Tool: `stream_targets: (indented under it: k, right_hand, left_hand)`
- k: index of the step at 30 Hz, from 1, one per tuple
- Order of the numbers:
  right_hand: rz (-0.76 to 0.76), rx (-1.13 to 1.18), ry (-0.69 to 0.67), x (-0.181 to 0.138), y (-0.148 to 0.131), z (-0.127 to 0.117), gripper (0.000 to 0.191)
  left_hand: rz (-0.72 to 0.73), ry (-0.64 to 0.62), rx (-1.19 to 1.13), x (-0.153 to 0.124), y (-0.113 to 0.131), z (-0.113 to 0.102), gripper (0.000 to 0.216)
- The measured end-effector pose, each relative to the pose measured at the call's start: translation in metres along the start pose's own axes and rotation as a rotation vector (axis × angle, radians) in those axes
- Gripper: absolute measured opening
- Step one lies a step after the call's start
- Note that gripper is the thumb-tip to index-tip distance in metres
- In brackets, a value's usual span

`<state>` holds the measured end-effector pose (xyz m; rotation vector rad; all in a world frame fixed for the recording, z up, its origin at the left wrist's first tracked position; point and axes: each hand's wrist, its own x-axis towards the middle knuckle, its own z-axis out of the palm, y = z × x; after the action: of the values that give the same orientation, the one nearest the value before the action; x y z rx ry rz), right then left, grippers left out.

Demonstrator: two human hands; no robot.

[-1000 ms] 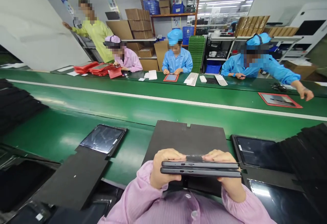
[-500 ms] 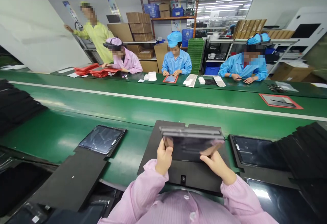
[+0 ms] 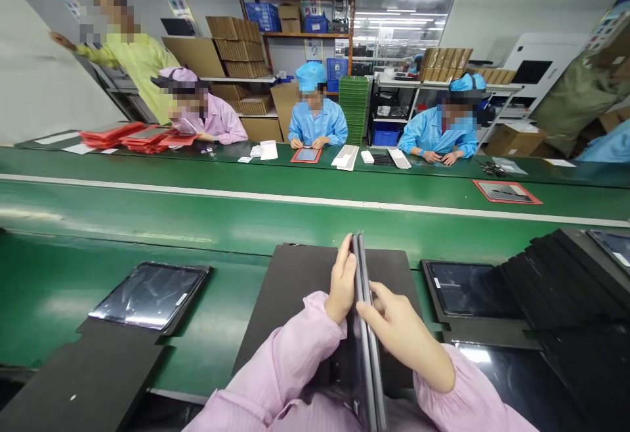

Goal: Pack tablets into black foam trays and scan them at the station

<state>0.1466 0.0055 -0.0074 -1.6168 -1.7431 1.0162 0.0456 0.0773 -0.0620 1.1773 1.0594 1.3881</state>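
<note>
Two thin dark tablets are pressed face to face and stand on edge in front of my chest, their narrow grey sides toward me. My left hand lies along their left face, fingers pointing up. On the other side, my right hand grips them with its thumb on the near edge and its fingers partly hidden behind. Beneath the tablets lies a black foam sheet on the green bench.
To the left, a screen panel rests on black foam. At right are another panel, a glossy one and fanned black foam sheets. Beyond the green conveyor, several co-workers sit; one person in yellow stands.
The tablets have turned from lying crosswise to standing on edge, pointing away from me. My hands have come closer together around them. The view has swung right.
</note>
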Motion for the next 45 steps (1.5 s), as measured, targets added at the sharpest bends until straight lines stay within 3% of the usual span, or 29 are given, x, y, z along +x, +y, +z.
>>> stream_targets:
  k: [6,10,19,30,38,45]
  right_hand:
    - [0.037,0.482,0.228,0.066,0.005,-0.001,0.031]
    - [0.064,0.603,0.169,0.087,0.003,-0.007,0.031]
    - [0.078,0.612,0.044,0.08,0.002,-0.013,0.027]
    - [0.056,0.608,0.065,0.08,0.003,-0.01,0.031]
    - [0.02,0.631,-0.068,0.073,0.005,-0.014,0.042]
    - [0.024,0.631,-0.089,0.072,0.005,-0.014,0.047]
  left_hand:
    - [-0.006,0.035,-0.02,0.023,0.022,-0.008,0.028]
    - [-0.022,-0.013,-0.043,0.025,0.026,-0.011,0.022]
    - [-0.059,-0.073,-0.047,0.026,0.033,-0.013,0.022]
    - [-0.023,-0.063,0.038,0.026,0.034,-0.015,0.019]
    - [-0.042,-0.241,-0.163,0.025,0.027,-0.025,0.039]
    - [-0.038,-0.261,-0.168,0.023,0.024,-0.029,0.041]
